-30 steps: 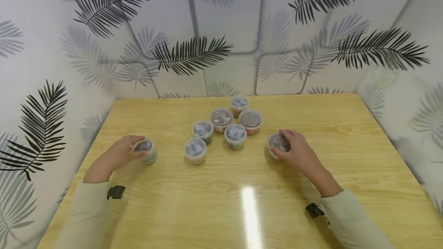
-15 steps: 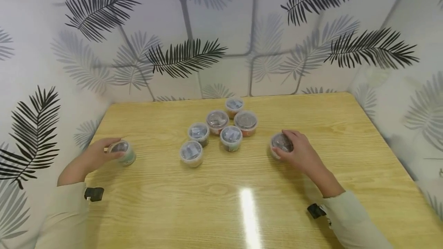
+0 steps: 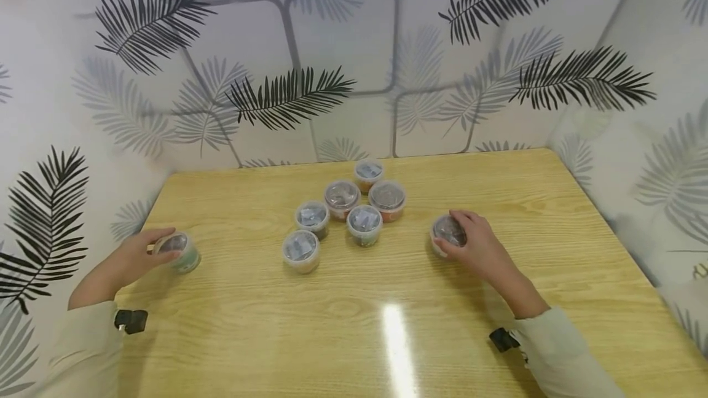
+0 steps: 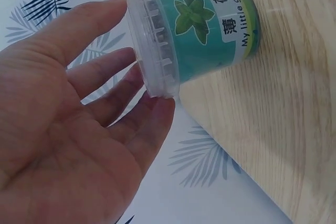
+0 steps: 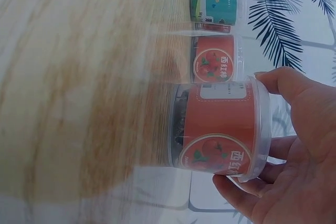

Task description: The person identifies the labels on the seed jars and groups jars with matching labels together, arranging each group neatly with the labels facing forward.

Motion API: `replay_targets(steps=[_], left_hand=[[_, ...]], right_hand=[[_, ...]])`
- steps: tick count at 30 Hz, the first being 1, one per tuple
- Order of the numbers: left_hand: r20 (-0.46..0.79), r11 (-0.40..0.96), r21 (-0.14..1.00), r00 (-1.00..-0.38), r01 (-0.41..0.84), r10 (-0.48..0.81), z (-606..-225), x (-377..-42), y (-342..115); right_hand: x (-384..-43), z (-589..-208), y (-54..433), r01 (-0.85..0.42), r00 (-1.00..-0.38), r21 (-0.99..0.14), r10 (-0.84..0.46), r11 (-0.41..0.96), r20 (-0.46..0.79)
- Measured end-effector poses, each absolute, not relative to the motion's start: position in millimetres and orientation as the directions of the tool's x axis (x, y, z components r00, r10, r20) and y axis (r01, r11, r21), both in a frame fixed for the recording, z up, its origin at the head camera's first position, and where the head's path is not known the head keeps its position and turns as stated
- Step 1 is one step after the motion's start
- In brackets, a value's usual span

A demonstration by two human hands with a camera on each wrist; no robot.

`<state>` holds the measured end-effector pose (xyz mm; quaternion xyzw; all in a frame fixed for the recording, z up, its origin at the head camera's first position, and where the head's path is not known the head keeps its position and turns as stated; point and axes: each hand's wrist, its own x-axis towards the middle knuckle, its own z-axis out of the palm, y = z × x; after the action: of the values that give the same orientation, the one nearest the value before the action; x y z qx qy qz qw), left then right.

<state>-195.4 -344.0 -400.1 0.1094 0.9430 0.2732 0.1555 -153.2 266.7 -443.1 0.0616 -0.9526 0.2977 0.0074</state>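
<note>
Mint cup [image 4: 210,30] in lid-wide left grip [image 4: 68,124], tomato cup [image 5: 220,124] in lid-wide right grip [image 5: 311,148]

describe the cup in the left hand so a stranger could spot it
On the wooden table, go left past the group of six cups to the left hand. There the lidded cup is held by its lid, apart from that group; its teal label with green leaves differs from the red-labelled cup in the right hand.

Indoors; leaf-patterned walls [image 3: 343,42], wood-grain table [image 3: 276,330]
</note>
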Motion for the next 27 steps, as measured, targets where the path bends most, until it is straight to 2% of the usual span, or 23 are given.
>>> replay_targets(steps=[10, 27], left_hand=[[-0.196, 0.782, 0.598, -0.914, 0.175, 0.354, -402, -196, -346], [-0.156, 0.787, 0.584, -0.924, 0.198, 0.348, -407, -195, -346]], right_hand=[[-152, -440, 264, -0.115, -0.993, -0.55, -0.112, 0.827, 0.039], [-153, -432, 266, -0.138, -0.986, -0.514, -0.166, 0.847, -0.008]])
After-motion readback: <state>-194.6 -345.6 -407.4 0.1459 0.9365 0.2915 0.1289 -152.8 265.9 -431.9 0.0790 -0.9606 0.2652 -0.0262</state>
